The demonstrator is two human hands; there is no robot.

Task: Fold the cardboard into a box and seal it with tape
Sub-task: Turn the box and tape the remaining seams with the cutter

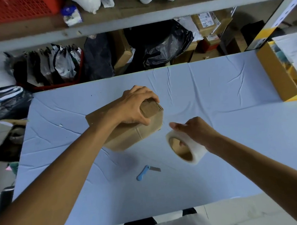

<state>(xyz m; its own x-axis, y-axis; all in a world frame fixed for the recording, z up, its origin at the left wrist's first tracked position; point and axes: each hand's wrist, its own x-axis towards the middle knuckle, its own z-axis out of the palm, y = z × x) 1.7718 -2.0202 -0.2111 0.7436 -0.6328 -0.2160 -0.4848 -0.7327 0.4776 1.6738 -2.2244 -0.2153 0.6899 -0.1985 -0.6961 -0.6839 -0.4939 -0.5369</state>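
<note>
So the box [138, 130] is sitting on the table [212, 94], my left hand [135, 106] gripping its top. Just right of it I'm holding the tape roll [186, 148] in my right hand [195, 130], cutter [144, 172] lying in front.

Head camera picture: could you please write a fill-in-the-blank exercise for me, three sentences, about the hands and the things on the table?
1. The left hand grips the cardboard box, and the right hand holds the ____ roll.
2. The knife on the table has a ____ handle.
3. The knife is touched by ____ hand.

Missing words: tape; blue; neither.
</note>
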